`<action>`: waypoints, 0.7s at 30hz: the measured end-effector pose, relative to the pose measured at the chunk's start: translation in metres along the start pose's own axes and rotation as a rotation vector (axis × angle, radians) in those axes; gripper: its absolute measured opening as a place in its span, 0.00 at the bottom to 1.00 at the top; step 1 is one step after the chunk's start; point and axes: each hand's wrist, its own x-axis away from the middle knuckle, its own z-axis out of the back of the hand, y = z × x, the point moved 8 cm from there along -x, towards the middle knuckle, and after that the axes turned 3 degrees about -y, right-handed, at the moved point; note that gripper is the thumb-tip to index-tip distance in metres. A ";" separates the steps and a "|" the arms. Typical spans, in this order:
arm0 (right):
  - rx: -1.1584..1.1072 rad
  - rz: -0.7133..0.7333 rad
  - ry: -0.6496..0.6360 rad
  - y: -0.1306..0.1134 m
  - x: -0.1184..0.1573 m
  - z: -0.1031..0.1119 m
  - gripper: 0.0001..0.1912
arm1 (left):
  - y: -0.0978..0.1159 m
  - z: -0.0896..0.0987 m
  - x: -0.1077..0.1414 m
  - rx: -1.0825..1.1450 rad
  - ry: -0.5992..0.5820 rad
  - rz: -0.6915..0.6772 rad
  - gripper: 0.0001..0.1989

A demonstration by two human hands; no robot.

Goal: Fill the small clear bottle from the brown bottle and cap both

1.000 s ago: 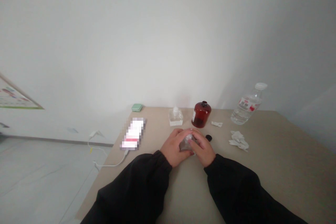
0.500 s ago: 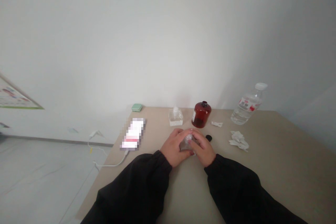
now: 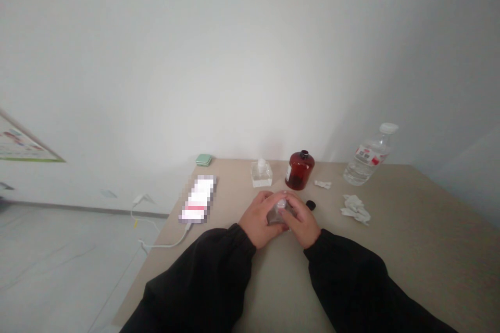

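Observation:
Both hands close around a small clear bottle (image 3: 276,215) at the middle of the table. My left hand (image 3: 258,220) wraps its left side, with the thumb low along the near side and the fingers reaching over the far side. My right hand (image 3: 301,221) holds it from the right, thumb and fingers at the whitish, translucent top. Much of the bottle is hidden behind my fingers. Just beyond the right hand lies a small black cap (image 3: 310,205). Farther back stands a brown bottle (image 3: 300,171) without a cap, and left of it a square clear bottle (image 3: 261,174) with a whitish top.
A large water bottle (image 3: 366,158) stands at the back right. Crumpled tissue (image 3: 355,209) and a smaller scrap (image 3: 323,184) lie nearby. On the left are a phone (image 3: 199,199) with a white cable (image 3: 172,244) and a green case (image 3: 203,159), close to the wall.
The right thumb has shifted very slightly at the bottle's top. Everything else stays where it was.

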 end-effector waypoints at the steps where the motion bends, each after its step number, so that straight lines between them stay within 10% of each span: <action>1: 0.001 0.003 -0.007 -0.001 0.000 0.000 0.12 | 0.000 0.000 0.000 0.001 0.000 -0.002 0.35; 21: 0.014 -0.003 -0.029 0.001 -0.001 -0.002 0.13 | 0.001 0.000 -0.001 0.013 -0.004 -0.002 0.34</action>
